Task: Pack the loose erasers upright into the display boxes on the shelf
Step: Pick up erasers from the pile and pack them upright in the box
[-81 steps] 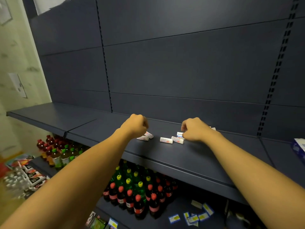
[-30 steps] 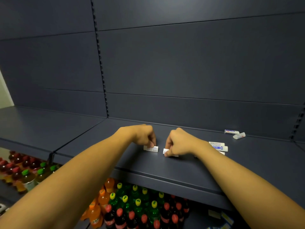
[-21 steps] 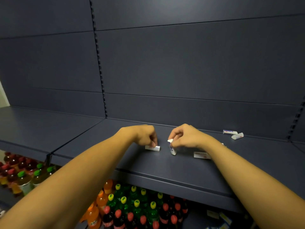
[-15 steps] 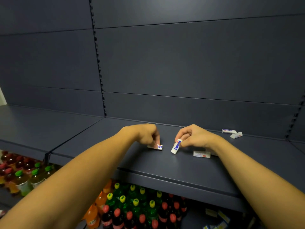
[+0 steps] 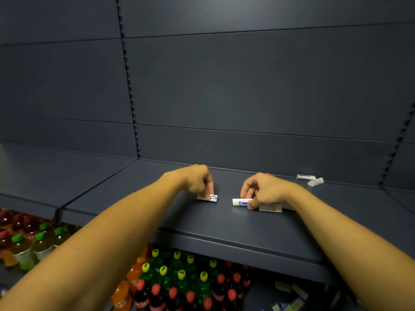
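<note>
The dark blue shelf (image 5: 224, 225) runs across the view, with its slotted back panel (image 5: 247, 86) rising behind it; every place below is given relative to this shelf. Under its front edge stand rows of drink bottles (image 5: 179, 279) with yellow, red and green caps.

Above the middle of the shelf the left hand (image 5: 197, 181) is curled, its fingertips pinching a short eraser (image 5: 207, 197) that lies flat on the shelf surface. To the right of it on the same surface, the right hand (image 5: 261, 189) is also curled, thumb and forefinger gripping the end of a longer eraser (image 5: 241, 202) that lies on its side. Another eraser (image 5: 270, 208) rests flat just beside that hand, partly under the wrist. Far back at the shelf's right rear, against the back panel, two more erasers (image 5: 311, 179) lie loose, touching or nearly so.

No display box shows anywhere on the shelf in this view, so the packing itself seems not yet under way; this looks like the gathering step. To do it well, each hand should probably take its eraser by the long sides, so that it can be turned on end without regripping, and keep the printed sleeves facing one way. The flat one under the right wrist could easily be swept off the front edge.
</note>
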Demonstrator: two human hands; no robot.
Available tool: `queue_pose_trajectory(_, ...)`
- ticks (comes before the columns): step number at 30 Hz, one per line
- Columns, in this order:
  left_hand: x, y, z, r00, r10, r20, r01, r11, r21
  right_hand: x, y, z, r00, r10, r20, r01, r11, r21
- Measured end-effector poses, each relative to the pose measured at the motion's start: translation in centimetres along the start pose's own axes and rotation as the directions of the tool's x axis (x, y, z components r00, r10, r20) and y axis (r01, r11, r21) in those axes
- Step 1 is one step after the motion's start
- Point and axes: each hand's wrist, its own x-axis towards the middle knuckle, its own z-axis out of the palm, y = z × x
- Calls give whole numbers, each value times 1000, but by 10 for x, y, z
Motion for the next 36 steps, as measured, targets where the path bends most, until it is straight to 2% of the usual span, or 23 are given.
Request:
queue_pose_trajectory(18,-1,-7,-4,996,33,86,-26,997,-79,11,-2,2,996,24,92,-23,1000,-14)
queue_pose_trajectory(25,1,-10,-4,992,44,121,-32,995,-97,13,0,2,996,7,85,-12,998,61)
queue_pose_trajectory(36,1,-15,-2,992,62,109,-45,987,-153,12,1,0,997,8,71,-11,999,43)
